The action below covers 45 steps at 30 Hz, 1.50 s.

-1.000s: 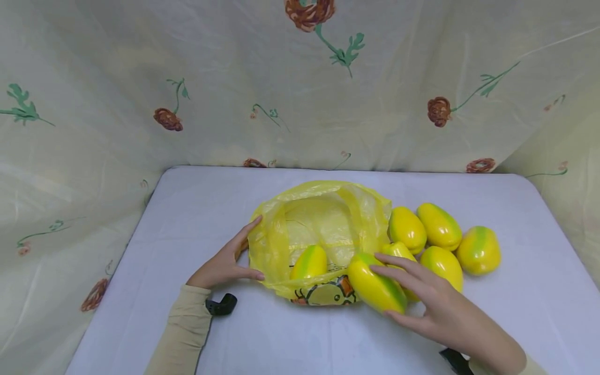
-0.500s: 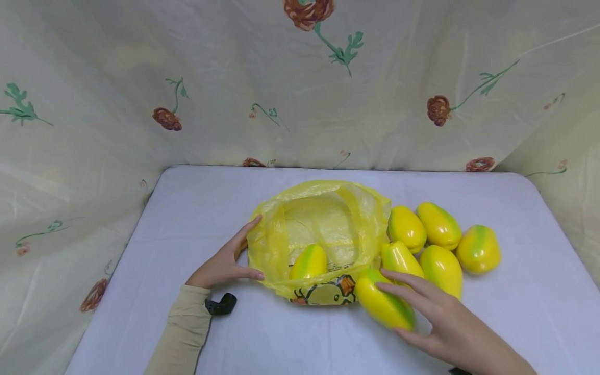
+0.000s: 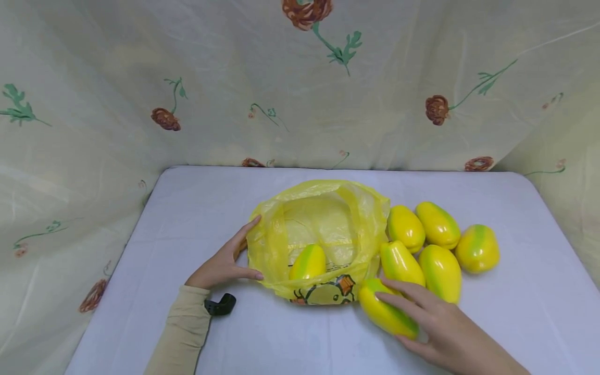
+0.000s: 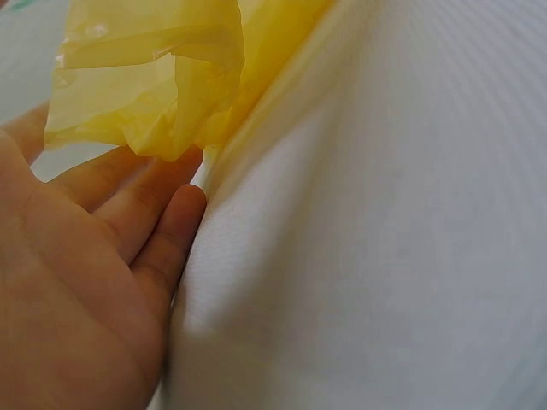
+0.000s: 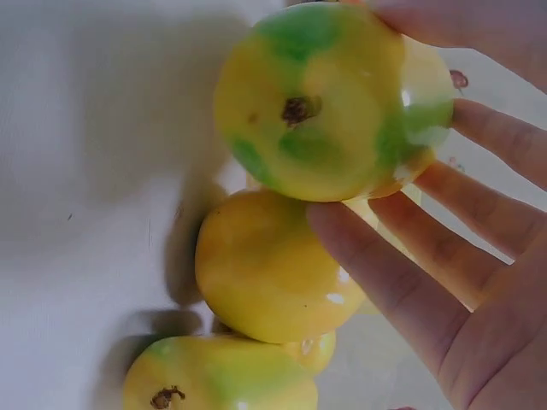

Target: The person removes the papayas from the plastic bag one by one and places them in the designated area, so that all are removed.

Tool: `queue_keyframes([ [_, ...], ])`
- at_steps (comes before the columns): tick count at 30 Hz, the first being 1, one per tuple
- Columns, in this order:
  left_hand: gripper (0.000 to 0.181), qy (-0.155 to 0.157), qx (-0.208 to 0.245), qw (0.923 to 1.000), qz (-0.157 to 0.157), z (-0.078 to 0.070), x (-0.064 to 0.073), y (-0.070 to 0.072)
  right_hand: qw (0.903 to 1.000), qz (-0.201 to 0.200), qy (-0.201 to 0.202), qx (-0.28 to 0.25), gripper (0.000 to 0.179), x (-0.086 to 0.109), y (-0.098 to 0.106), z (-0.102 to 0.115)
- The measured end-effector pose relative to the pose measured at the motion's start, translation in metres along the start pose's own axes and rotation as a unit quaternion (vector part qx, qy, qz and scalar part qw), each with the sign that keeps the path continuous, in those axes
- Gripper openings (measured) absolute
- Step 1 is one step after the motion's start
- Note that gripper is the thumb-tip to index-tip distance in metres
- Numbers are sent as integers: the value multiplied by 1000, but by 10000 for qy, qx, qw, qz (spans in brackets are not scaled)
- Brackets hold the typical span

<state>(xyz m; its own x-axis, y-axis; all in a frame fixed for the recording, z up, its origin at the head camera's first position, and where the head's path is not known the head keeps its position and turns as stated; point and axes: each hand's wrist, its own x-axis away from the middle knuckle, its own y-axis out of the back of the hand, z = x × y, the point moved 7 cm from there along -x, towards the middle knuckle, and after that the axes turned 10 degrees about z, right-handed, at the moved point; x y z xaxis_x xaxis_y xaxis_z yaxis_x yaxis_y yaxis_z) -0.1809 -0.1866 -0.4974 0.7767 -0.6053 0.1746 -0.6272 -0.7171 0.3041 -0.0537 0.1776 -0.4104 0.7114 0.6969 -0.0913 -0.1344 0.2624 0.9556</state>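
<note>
A yellow plastic bag [image 3: 272,234] with a cartoon print stands with its mouth wide, holding one glossy yellow-and-green fruit [image 3: 308,262]. My left hand [image 3: 229,263] rests at the bag's left side, thumb by the front rim, fingers extended against the plastic; the left wrist view shows these fingers [image 4: 141,201] at the bag's crumpled edge. Just right of the bag's front, my right hand [image 3: 436,323] holds another such oblong fruit [image 3: 382,310] between thumb and fingers. In the right wrist view this fruit [image 5: 316,128] shows its brown stem end, close over the table.
Several like fruits lie to the bag's right, the nearest fruit [image 3: 402,263] directly behind the held one and the farthest fruit [image 3: 478,249] on the right. White cloth covers the table [image 3: 197,208]. A flowered curtain [image 3: 225,78] hangs behind and at the sides.
My right hand has moved the held fruit away from the bag's front right corner, rightward and toward me, uncovering more of the fruit behind it. The left hand and bag have stayed put.
</note>
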Motion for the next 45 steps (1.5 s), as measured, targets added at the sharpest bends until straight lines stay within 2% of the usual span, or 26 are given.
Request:
queue_keyframes([
  [4,122,-3,-14,10000,-30,2,0,1,9992,236,-79,301,92,0,-3,1],
  [8,122,5,-28,10000,-43,3,0,1,9989,274,-67,370,95,0,-4,2],
  [15,122,-9,-13,10000,-39,2,-1,0,9991,224,-5,366,98,1,-5,2],
  [33,121,-15,15,10000,-29,0,0,0,9981,478,-131,357,104,-1,-6,3],
  [45,121,-16,38,10000,-9,-3,1,-1,9982,394,-29,456,94,-1,-2,3],
])
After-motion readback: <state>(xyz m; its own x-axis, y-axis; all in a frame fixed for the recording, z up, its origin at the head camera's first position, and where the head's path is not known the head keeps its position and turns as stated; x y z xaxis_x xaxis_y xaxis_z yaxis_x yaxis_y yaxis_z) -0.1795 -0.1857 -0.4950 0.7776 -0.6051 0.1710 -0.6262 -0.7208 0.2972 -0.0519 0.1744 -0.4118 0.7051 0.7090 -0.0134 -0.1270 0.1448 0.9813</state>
